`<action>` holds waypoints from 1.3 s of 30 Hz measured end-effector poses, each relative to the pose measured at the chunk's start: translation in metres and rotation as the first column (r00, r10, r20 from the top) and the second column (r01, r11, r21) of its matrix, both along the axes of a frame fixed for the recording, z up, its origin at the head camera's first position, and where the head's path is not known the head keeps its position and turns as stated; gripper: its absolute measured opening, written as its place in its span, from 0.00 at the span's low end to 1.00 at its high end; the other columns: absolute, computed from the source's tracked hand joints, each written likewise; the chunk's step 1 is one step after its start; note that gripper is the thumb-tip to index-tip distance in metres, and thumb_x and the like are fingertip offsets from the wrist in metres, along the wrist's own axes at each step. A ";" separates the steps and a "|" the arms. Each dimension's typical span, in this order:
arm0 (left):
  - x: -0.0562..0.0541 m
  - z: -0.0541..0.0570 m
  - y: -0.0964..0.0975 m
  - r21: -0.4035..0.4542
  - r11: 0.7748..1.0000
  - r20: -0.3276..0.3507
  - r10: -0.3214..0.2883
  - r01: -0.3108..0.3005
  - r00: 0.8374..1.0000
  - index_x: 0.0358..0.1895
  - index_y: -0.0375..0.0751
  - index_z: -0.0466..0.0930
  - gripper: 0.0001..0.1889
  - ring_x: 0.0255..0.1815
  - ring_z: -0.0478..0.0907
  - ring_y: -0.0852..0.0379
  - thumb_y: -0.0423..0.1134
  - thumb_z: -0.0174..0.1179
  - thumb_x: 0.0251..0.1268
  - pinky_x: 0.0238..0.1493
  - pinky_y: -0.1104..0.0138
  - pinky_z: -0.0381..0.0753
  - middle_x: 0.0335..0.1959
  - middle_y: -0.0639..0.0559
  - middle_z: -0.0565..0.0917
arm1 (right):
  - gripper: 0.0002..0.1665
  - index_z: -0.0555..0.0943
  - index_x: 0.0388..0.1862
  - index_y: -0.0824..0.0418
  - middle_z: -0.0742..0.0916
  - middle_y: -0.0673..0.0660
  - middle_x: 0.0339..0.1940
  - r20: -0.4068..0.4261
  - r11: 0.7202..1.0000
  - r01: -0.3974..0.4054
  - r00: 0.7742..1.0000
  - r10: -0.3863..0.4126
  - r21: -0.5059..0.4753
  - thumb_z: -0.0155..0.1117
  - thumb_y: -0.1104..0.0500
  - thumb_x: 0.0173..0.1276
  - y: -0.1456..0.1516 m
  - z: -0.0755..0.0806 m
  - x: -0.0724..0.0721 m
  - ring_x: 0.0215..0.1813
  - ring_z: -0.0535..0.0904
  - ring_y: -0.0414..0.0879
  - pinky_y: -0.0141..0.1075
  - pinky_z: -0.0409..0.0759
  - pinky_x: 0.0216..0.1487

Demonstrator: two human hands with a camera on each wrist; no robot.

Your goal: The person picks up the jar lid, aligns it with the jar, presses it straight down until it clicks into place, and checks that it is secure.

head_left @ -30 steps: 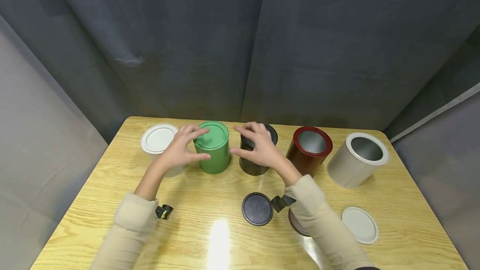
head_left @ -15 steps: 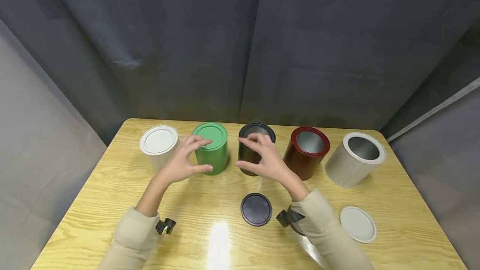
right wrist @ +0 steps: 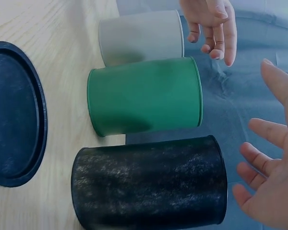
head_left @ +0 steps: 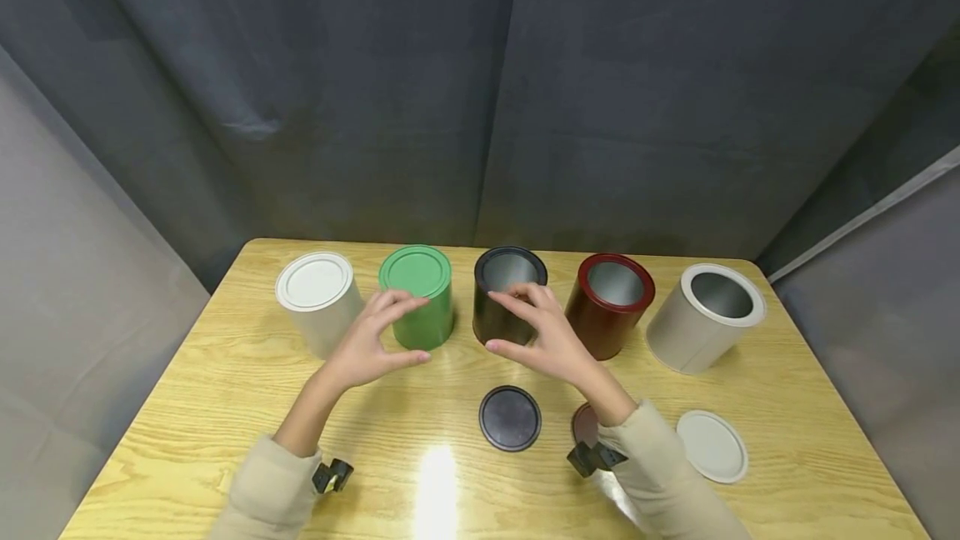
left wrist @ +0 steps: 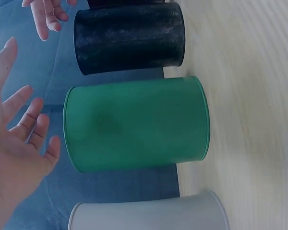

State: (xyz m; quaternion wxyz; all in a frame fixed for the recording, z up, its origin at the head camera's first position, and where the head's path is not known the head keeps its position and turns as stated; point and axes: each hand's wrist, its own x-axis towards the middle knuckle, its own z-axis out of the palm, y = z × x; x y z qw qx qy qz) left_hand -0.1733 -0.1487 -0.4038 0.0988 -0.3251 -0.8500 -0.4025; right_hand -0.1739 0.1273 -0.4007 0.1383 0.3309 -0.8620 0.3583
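My left hand (head_left: pixel 375 344) hovers in front of the green can (head_left: pixel 417 307), thumb and fingers spread apart with nothing between them. A green lid covers that can. Over near the open black can (head_left: pixel 501 307), my right hand (head_left: pixel 546 338) is held in the air, its fingers also spread and holding nothing. In the wrist views, a gap shows between each hand and the cans. The black lid (head_left: pixel 510 418) lies flat on the table in front of the black can. Left of the green can stands a lidded white can (head_left: pixel 318 307).
Right of the black can stand an open dark red can (head_left: pixel 603 319) and an open off-white can (head_left: pixel 686 332). A dark red lid (head_left: pixel 585 424), partly hidden by the right forearm, and a white lid (head_left: pixel 712 446) lie on the wooden table (head_left: pixel 180 407). Dark curtain (head_left: pixel 375 90) hangs behind.
Both hands have drawn back toward the person, away from the cans. The right hand has also shifted slightly right, uncovering more of the black can's rim. Cans and lids stay put.
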 end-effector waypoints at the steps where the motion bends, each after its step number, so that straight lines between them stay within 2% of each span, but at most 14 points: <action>1: 0.001 -0.001 0.001 0.004 1.000 0.002 -0.004 0.004 1.000 0.56 0.38 0.73 0.34 0.53 0.64 0.49 0.41 0.73 0.40 0.51 0.51 0.66 0.49 0.48 0.72 | 0.34 0.75 0.58 0.59 0.73 0.58 0.51 -0.005 1.000 0.002 1.000 -0.002 -0.002 0.69 0.46 0.53 0.001 -0.001 0.001 0.52 0.65 0.52 0.47 0.65 0.49; 5: 0.003 -0.006 0.003 0.014 1.000 0.014 -0.023 0.023 1.000 0.57 0.39 0.73 0.35 0.53 0.64 0.51 0.42 0.73 0.40 0.51 0.51 0.67 0.50 0.48 0.72 | 0.34 0.76 0.57 0.59 0.73 0.58 0.51 -0.005 1.000 0.011 1.000 -0.011 -0.018 0.72 0.51 0.50 0.007 -0.003 0.006 0.53 0.64 0.52 0.49 0.64 0.49; 13: 0.007 -0.014 0.009 -0.004 0.998 0.023 -0.059 0.059 0.998 0.59 0.40 0.71 0.36 0.53 0.64 0.53 0.44 0.73 0.41 0.51 0.53 0.67 0.50 0.50 0.72 | 0.35 0.76 0.57 0.59 0.73 0.57 0.52 0.040 0.999 0.038 0.999 -0.036 -0.039 0.73 0.52 0.49 0.018 -0.007 0.018 0.54 0.63 0.53 0.49 0.61 0.50; 20: 0.013 -0.019 0.013 -0.033 0.996 0.030 -0.084 0.085 0.996 0.58 0.40 0.72 0.36 0.50 0.64 0.55 0.45 0.73 0.40 0.47 0.57 0.68 0.50 0.51 0.72 | 0.34 0.77 0.55 0.58 0.74 0.57 0.51 0.003 0.998 0.049 0.999 -0.049 -0.039 0.73 0.52 0.48 0.029 -0.013 0.026 0.53 0.63 0.53 0.50 0.60 0.49; 29: 0.016 -0.028 0.016 -0.042 0.991 0.013 -0.128 0.128 0.992 0.58 0.40 0.72 0.37 0.50 0.63 0.56 0.46 0.73 0.39 0.48 0.58 0.66 0.50 0.52 0.72 | 0.35 0.77 0.55 0.59 0.74 0.58 0.51 -0.003 0.999 0.050 0.999 -0.050 -0.018 0.75 0.54 0.45 0.041 -0.024 0.034 0.54 0.63 0.53 0.51 0.59 0.49; 39: 0.020 -0.041 0.024 -0.093 0.980 0.043 -0.171 0.175 0.984 0.59 0.40 0.71 0.38 0.52 0.63 0.55 0.48 0.73 0.39 0.51 0.55 0.63 0.51 0.53 0.72 | 0.36 0.77 0.55 0.59 0.74 0.59 0.51 0.001 0.999 0.048 0.999 -0.048 0.009 0.75 0.52 0.45 0.053 -0.037 0.041 0.52 0.64 0.56 0.51 0.58 0.47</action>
